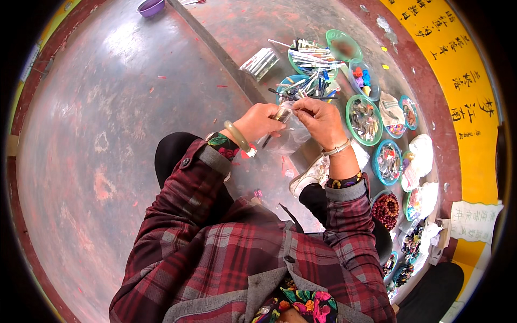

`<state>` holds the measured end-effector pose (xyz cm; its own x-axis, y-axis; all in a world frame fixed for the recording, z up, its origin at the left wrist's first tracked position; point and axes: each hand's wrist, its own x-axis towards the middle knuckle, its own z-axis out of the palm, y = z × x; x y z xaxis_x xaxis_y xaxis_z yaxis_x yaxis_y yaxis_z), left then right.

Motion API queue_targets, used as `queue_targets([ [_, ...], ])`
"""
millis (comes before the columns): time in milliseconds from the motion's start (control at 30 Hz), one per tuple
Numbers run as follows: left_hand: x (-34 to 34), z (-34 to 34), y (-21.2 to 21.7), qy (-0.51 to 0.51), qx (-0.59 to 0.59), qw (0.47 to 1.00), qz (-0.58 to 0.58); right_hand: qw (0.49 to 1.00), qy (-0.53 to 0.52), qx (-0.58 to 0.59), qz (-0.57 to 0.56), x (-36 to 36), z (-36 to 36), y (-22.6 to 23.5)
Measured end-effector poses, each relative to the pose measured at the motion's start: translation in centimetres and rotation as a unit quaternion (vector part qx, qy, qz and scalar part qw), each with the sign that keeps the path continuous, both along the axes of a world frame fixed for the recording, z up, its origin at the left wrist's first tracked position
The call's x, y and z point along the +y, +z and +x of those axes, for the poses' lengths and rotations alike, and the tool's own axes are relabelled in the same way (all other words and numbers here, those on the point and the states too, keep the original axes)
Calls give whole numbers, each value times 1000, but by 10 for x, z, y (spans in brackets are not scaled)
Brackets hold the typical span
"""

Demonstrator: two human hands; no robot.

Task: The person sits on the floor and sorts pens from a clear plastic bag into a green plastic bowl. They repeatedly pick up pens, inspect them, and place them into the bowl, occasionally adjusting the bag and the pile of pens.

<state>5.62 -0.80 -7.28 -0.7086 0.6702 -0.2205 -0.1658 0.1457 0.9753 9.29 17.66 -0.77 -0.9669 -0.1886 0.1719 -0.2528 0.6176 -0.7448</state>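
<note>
My left grip (259,123) pinches a clear plastic bag (295,139), held up over the floor (118,134); my right grip (323,121) pinches its upper edge. Beyond lie slim white sticks (312,56); to the right, a green basin (348,119) holds small mixed pieces (364,119).

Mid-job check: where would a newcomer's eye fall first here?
Likely the yellow wall curving down the right side. Next, the left hand and right hand at the centre, holding clear plastic, and the bowls beyond and to the right of them. A purple bowl sits apart at the upper left.
</note>
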Motion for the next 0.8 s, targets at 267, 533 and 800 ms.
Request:
queue_targets([
  [267, -2, 3, 13, 77, -72, 984, 147, 966, -79, -47, -242, 33, -13, -8],
  [533, -2, 5, 19, 126, -158, 922, 330, 968, -89, -44, -229, 10, -1, -13],
  [800, -5, 1, 4, 130, -226, 876, 406, 977, -81, 191, 41, -18, 5, 44],
])
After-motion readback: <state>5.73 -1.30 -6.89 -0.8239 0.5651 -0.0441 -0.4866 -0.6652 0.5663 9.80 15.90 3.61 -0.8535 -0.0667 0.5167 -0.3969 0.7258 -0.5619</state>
